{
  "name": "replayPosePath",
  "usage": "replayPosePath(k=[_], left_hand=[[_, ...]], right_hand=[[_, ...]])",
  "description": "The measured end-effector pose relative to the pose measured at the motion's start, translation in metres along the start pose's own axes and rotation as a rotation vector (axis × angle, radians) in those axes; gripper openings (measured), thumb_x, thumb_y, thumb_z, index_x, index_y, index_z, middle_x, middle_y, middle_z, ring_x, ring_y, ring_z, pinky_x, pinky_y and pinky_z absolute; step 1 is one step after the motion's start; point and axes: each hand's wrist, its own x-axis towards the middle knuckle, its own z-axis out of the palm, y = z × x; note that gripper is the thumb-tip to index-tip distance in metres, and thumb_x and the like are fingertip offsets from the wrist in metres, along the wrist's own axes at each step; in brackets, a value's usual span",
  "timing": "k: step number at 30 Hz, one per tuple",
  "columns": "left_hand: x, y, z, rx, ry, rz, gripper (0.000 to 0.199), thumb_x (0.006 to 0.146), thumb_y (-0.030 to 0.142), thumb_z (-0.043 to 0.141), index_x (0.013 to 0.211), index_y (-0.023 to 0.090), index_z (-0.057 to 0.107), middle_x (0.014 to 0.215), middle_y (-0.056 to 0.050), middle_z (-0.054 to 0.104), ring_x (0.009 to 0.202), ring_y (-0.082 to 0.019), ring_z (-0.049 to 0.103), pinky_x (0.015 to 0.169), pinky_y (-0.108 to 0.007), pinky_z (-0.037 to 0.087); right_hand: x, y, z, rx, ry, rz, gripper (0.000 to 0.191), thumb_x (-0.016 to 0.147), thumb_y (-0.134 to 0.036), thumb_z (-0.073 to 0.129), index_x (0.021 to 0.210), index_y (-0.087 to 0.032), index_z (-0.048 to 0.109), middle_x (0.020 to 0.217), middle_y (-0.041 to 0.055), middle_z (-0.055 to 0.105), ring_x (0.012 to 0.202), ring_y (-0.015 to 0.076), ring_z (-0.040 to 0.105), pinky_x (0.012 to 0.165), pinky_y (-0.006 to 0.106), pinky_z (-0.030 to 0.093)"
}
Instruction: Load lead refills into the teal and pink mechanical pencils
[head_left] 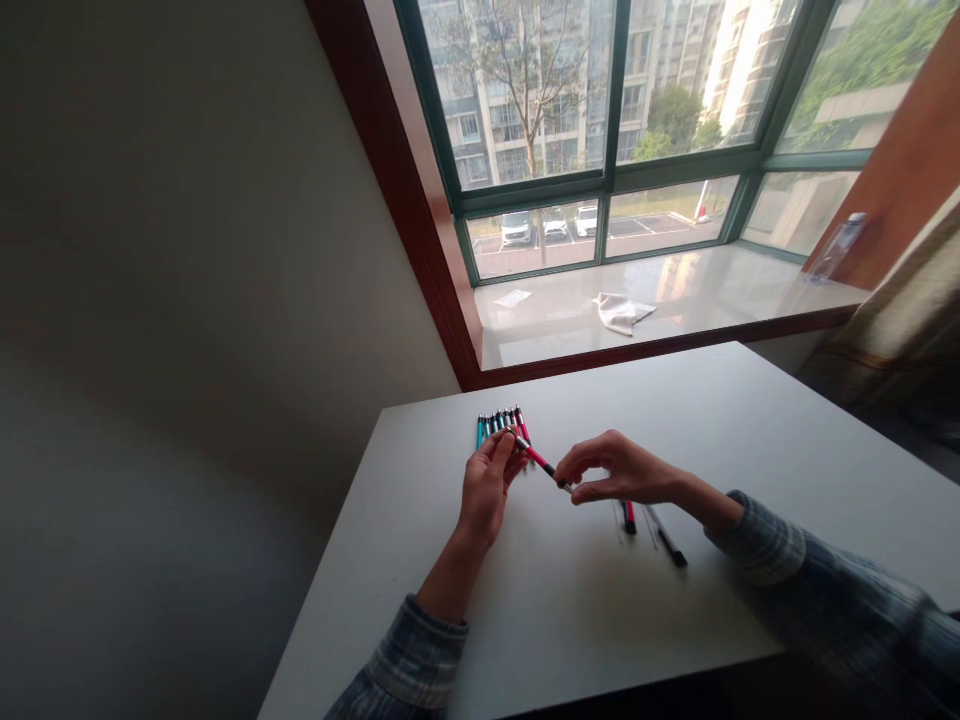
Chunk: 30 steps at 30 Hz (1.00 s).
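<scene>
A red-and-black pen (537,457) is held slantwise above the white table, its tip end pointing down to the right. My left hand (484,495) is closed on its upper end, thumb on top. At the lower end, my right hand (619,468) pinches near the tip between thumb and fingers. Behind my left hand lies a row of several pens (481,428), teal, dark and red, partly hidden by the fingers. Below my right hand are a red pen part (628,517) with a black end, a black pen part (672,546) and thin, rod-like pieces (619,522).
The white table (547,620) meets a window sill (540,335) at the back. On the sill lie a crumpled white cloth (624,312) and a paper scrap (513,298). A clear bottle (838,248) stands at its right end, near a curtain (892,300).
</scene>
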Motion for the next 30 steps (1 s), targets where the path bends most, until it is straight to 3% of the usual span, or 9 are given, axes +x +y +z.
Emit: replayPosePath(k=[5,8,11,14,20,30], left_hand=[[0.006,0.004,-0.008,0.108,0.17,0.125,0.041,0.079,0.049,0.079,0.103,0.018,0.068,0.087,-0.001,0.066,0.068,-0.01,0.06,0.063,-0.022,0.05],[0.009,0.007,-0.013,0.133,0.208,0.175,0.037,0.082,0.051,0.074,0.095,0.018,0.066,0.082,0.001,0.061,0.063,-0.009,0.055,0.056,-0.021,0.045],[0.009,0.007,-0.015,0.16,0.193,0.212,0.034,0.084,0.051,0.07,0.087,0.018,0.064,0.078,0.001,0.059,0.061,-0.009,0.052,0.055,-0.021,0.043],[0.009,0.007,-0.018,0.18,0.178,0.235,0.034,0.084,0.051,0.069,0.081,0.018,0.061,0.076,0.001,0.058,0.062,-0.009,0.052,0.057,-0.021,0.043],[0.01,0.006,-0.025,0.119,0.202,0.16,0.033,0.081,0.05,0.069,0.079,0.018,0.06,0.079,0.001,0.058,0.064,-0.009,0.053,0.057,-0.02,0.041],[0.01,0.007,-0.026,0.092,0.218,0.115,0.032,0.082,0.05,0.068,0.082,0.018,0.064,0.081,-0.001,0.058,0.066,-0.011,0.053,0.058,-0.021,0.041]], right_hand=[[0.006,0.017,-0.013,-0.225,0.134,0.011,0.04,0.085,-0.051,0.076,0.109,-0.019,0.077,0.098,0.0075,0.078,0.088,0.0218,0.074,0.087,0.039,0.062],[0.015,0.028,-0.024,-0.528,0.094,0.021,0.035,0.092,-0.05,0.07,0.11,-0.021,0.077,0.097,0.0074,0.078,0.087,0.0225,0.074,0.08,0.037,0.061],[0.027,0.034,-0.025,-0.693,0.0,0.015,0.03,0.096,-0.045,0.066,0.11,-0.021,0.076,0.1,0.0087,0.077,0.087,0.0226,0.073,0.074,0.034,0.059],[0.041,0.037,-0.016,-0.735,-0.073,-0.033,0.026,0.097,-0.041,0.065,0.111,-0.02,0.075,0.102,0.0087,0.076,0.085,0.0208,0.072,0.07,0.031,0.056],[0.06,0.037,0.002,-0.844,-0.092,-0.117,0.019,0.096,-0.033,0.068,0.108,-0.02,0.075,0.091,0.0066,0.075,0.074,0.0176,0.067,0.067,0.028,0.05],[0.061,0.034,0.013,-0.972,-0.063,-0.113,0.015,0.095,-0.029,0.069,0.108,-0.022,0.073,0.091,0.0062,0.075,0.077,0.0189,0.067,0.068,0.029,0.051]])
